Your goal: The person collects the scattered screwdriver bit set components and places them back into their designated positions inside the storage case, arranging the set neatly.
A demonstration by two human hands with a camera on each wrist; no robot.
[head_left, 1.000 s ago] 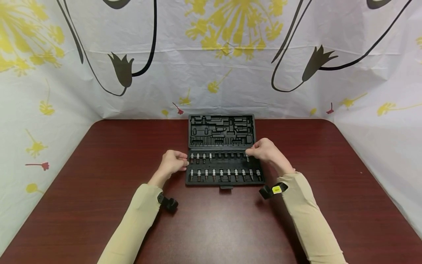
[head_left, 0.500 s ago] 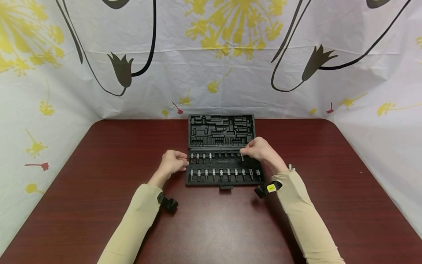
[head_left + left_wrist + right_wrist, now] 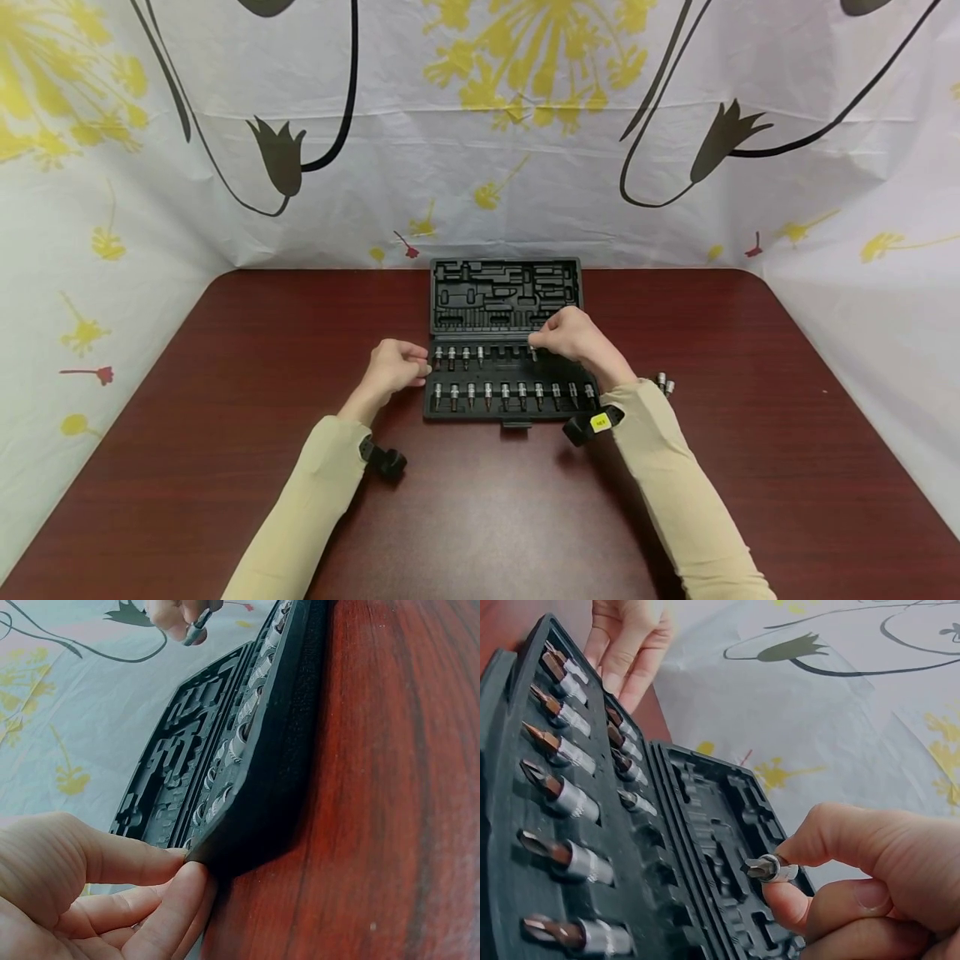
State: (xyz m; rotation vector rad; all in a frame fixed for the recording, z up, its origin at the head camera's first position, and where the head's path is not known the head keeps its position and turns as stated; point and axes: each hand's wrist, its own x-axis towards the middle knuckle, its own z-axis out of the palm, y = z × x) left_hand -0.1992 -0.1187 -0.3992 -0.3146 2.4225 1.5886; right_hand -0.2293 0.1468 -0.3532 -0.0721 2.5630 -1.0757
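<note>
A black socket case lies unfolded on the table, its lid at the far side. Bit sockets fill the front row, and several more sit at the left of the back row; empty slots follow them. My right hand pinches a bit socket between thumb and index finger, above the back row. Its chrome end is in the fingers and its tip points away from the hand. At the case's left side, my left hand pinches the corner, as the left wrist view shows its fingertips there.
Two loose bit sockets rest on the reddish-brown table by my right sleeve. Behind the table hangs a white sheet printed with flowers. A latch juts from the case's front edge.
My right hand has moved left along the back row, carrying the bit socket. The two loose sockets have come into view from behind the right arm. My left hand stays at the case.
</note>
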